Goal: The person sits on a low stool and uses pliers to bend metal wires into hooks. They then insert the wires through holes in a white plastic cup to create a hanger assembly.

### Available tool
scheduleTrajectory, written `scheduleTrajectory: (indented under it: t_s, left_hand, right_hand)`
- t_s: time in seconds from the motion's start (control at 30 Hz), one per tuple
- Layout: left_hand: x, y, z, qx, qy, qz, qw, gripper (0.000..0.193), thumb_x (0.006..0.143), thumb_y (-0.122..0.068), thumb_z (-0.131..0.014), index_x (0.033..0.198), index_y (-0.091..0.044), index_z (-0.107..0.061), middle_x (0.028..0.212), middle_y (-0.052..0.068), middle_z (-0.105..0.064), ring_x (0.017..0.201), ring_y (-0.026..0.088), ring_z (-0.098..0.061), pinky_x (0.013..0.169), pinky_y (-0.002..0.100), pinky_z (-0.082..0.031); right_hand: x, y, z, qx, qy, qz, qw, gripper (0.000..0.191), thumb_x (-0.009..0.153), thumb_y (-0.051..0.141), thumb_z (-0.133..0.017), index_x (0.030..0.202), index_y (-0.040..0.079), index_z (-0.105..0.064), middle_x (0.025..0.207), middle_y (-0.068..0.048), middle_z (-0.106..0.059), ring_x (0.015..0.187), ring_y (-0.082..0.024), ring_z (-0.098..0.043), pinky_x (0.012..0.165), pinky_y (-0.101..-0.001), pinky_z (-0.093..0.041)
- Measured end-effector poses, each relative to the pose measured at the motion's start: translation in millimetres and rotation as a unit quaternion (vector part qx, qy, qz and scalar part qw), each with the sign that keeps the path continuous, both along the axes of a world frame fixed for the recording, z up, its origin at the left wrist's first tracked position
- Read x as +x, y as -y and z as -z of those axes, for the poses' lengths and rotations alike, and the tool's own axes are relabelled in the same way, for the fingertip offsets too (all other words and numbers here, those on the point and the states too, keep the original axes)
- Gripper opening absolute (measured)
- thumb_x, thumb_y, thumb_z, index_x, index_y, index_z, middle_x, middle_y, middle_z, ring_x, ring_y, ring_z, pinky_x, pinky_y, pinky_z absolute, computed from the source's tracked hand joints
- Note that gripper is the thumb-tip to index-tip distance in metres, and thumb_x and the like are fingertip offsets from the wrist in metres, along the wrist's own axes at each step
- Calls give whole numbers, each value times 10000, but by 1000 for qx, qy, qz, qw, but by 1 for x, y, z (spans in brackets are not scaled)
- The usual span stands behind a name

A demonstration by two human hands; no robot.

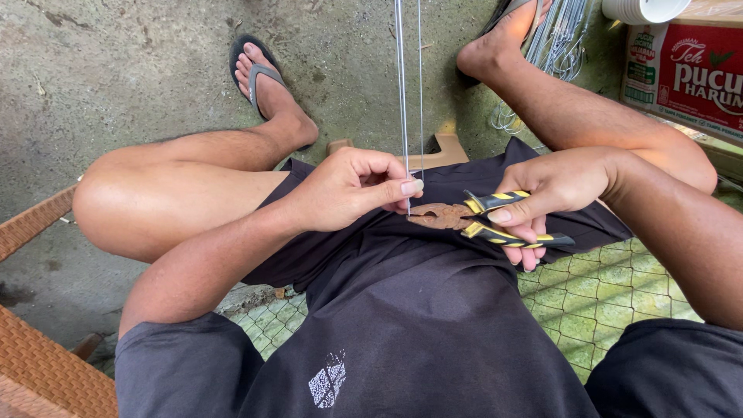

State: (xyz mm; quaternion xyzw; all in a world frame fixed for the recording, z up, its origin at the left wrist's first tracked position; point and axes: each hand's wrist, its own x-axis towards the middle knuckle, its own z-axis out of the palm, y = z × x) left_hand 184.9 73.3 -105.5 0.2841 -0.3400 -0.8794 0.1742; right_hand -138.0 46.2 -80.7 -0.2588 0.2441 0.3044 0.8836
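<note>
**Pliers meeting the wire ends over the lap**

Seated person, head cam looking down at lap. Left hand (352,190) is pinched closed, thumb & forefinger gripping the lower ends of two thin straight wires (402,93) that run up out of the top of the frame. Right hand (553,193) is wrapped round the yellow-and-black handles of rusty pliers (445,216), handles spread a little; pliers lie roughly level, nose pointing left & reaching the wire ends just under the left fingertips. Whether the nose has actually bitten onto the wire – can't tell, too small.

Step in hand, as I judge it: lining the plier nose up on the wire ends held steady by the left fingers. Next move would prob call for keeping the left pinch firm so the two wires stay side by side, & squeezing the handles w/o nipping the thumb, which sits v close to the nose.

Around: wire mesh (611,294) on the ground by the right thigh & under the knees, a bundle of bent wire pieces (557,39) near the right foot, red carton (685,70) top right w/ a white cup (642,9) on it, woven rattan chair edge (39,364) at left, concrete floor (116,70)
</note>
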Motion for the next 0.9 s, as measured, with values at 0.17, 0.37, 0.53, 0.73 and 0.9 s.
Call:
scheduleTrajectory:
  t_s: [0.17, 0.37, 0.53, 0.73, 0.9]
  left_hand:
    - [1, 0, -2, -5, -3, -2, 1000, 209, 1043, -181, -663, 1028, 21, -718, 927, 35, -720, 848, 74, -675, 792, 245, -579]
    - [1, 0, -4, 7, 16, 13, 1000, 229, 1036, -218, -662, 991, 0, -716, 884, 23, -724, 820, 70, -680, 768, 239, -579]
    - [2, 3, -5, -10, 17, 27, 999, 253, 1037, -245, -661, 974, -5, -710, 873, 26, -724, 810, 74, -681, 746, 231, -567]
    - [3, 3, -4, 2, 28, 11, 1000, 252, 1033, -238, -660, 952, -5, -713, 854, 30, -725, 798, 79, -693, 752, 247, -597]
    - [2, 1, 0, -7, 23, 1, 1000, 245, 1032, -227, -663, 945, -2, -709, 869, 33, -733, 816, 76, -699, 763, 248, -602]
  right_hand:
    - [5, 4, 0, 20, 10, -23, 999, 533, 955, 457, -505, 874, -4, -759, 869, -145, -832, 779, -242, -839, 692, -340, -670]
    - [10, 12, -2, 20, 5, -37, 999, 534, 958, 444, -516, 841, -20, -751, 742, -151, -780, 681, -246, -823, 641, -358, -666]
    - [18, 18, -11, -57, 28, -71, 995, 559, 981, 458, -556, 747, -6, -764, 574, -98, -633, 562, -190, -763, 592, -326, -624]
    - [39, 16, -36, -204, -59, -146, 966, 446, 870, 486, -742, 756, 55, -770, 583, -46, -764, 557, -141, -702, 591, -317, -544]
    - [43, 9, -48, -308, -142, -184, 923, 427, 818, 512, -767, 807, 86, -745, 603, -52, -772, 559, -170, -721, 581, -351, -550]
